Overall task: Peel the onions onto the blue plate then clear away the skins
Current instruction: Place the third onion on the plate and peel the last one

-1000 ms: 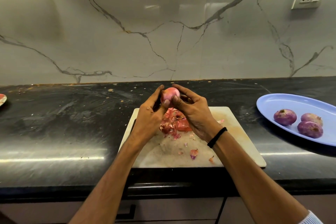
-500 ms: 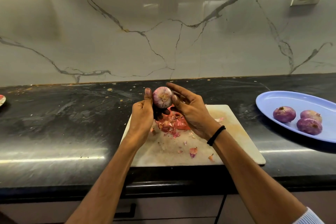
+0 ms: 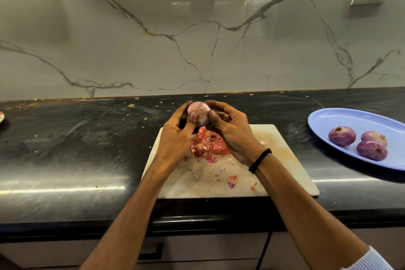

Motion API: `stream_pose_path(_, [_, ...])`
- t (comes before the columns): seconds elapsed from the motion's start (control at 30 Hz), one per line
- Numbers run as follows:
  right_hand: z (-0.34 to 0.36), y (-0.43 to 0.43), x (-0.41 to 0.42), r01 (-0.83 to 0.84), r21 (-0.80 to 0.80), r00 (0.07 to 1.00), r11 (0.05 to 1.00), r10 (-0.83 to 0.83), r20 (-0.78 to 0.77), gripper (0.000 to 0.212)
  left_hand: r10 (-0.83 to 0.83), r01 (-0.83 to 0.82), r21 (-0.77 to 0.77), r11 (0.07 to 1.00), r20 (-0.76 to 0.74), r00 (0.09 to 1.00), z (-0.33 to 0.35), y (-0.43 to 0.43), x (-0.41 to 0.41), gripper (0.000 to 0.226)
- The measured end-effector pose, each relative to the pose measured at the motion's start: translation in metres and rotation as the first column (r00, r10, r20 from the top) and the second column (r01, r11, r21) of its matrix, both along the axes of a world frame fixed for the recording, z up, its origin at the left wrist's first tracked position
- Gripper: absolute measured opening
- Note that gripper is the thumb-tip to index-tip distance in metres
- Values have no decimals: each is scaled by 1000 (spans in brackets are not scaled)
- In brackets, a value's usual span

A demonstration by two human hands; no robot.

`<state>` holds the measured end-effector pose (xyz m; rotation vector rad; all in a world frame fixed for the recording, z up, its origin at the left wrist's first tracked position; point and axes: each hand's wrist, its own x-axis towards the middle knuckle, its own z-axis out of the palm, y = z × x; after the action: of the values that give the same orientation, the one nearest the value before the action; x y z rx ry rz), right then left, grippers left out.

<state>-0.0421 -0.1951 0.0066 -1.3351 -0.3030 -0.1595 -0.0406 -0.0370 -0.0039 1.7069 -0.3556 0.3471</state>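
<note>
Listing from 9 o'clock across, we record the black tabletop (image 3: 76,138), speckled with crumbs. Item: our left hand (image 3: 175,138), fingers curled round the onion (image 3: 200,114), thumb laid on its near face. Item: the onion, pale pink, root end toward us, held in the air above the 12 o'clock edge of the cutting board (image 3: 285,160). Item: a heap of red skins (image 3: 208,146) on the board beneath both hands, loose scraps toward 6 o'clock. Item: our right hand (image 3: 232,131), fingers curled over the onion's 3 o'clock side, thumb tip pressed beside the root; black band (image 3: 259,160) at the wrist. Item: the blue plate (image 3: 341,120) at 3 o'clock of the board, apart from it, carrying three peeled onions (image 3: 341,136) close together.
</note>
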Motion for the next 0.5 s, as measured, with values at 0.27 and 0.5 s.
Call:
stream_pose_path(0.27, [1, 2, -3, -55, -154, 996, 987, 65, 61, 61, -72, 54, -234, 971, -69, 995, 11, 0, -9, 24])
stream_pose_path(0.5, [0, 2, -3, 75, -234, 987, 969, -38, 159, 65, 94, -79, -143, 987, 103, 990, 13, 5, -8, 25])
